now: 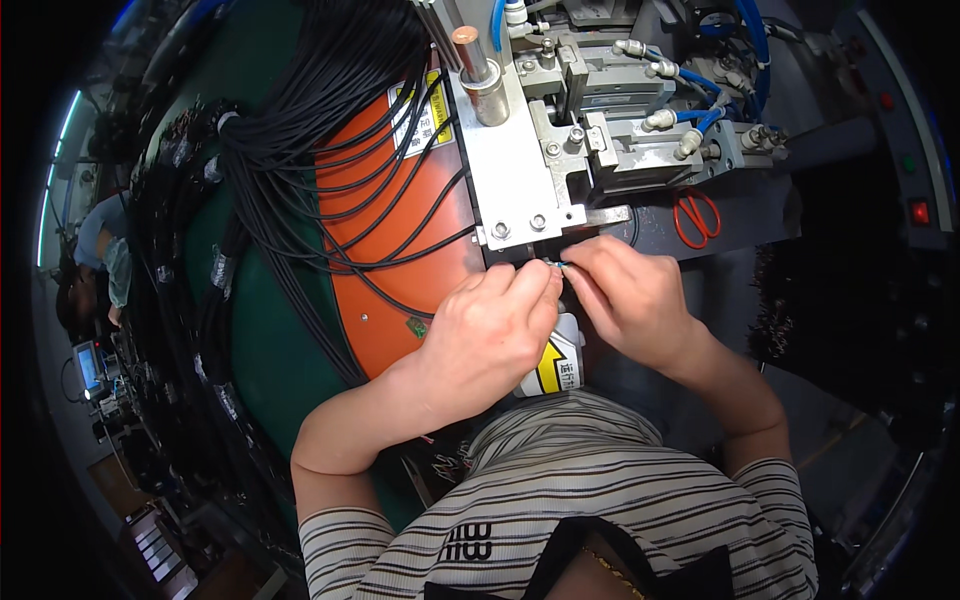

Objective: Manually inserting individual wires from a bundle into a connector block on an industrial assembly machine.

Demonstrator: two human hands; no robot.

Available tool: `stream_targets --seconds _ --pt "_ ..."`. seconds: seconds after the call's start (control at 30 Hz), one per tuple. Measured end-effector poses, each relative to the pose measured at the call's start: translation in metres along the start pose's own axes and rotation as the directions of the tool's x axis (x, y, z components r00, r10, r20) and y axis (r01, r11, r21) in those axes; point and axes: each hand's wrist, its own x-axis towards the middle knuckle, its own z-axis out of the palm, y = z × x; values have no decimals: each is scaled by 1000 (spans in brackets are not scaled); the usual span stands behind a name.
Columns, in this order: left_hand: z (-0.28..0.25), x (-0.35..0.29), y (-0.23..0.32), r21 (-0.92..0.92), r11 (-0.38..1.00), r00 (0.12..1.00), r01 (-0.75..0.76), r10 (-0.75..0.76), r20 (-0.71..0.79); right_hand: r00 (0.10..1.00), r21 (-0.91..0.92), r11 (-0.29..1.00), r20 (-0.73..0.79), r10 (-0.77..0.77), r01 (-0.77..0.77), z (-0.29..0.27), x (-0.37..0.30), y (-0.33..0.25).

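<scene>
By the orange worktop (400,315), left hand (490,325) and right hand (636,298) converge, fingertips pinching thin wires (558,264).

A bench covered in two colours carries the things: a green surface (268,385) on the left and an orange panel (395,318) beside it. A thick fan of black cables (285,195) lies across both, its loose strands spread over the orange. Dark wrapped bundles (180,225) run along the green's left side. A yellow-and-white label (428,112) sits on the orange, partly under the strands. Right of it stands a metal machine (512,165); farther right, a grey surface (748,222) bears red-handled scissors (697,214)
</scene>
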Motion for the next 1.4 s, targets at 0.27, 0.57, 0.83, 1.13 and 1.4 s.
stream_targets --seconds 0.27,0.57,0.83,1.13,1.4 --pt "0 -16 -5 -96 988 992 123 -120 35 985 208 968 135 112 -138 -3 11 2" --pt "12 -56 -25 -27 970 943 242 -242 -229 995 415 907 -35 95 -72 6 -26 -29" --pt "-40 -120 -58 1 824 699 567 -479 -531 756 693 487 647 -95 -532 129 -54 -121" --pt "-39 -201 -36 -358 610 460 707 -781 -423 304 318 440 947 -104 -840 122 -17 -134" --pt "-43 -137 -9 -51 936 867 347 -341 -362 363 369 148 929 -67 -918 7 11 -99"
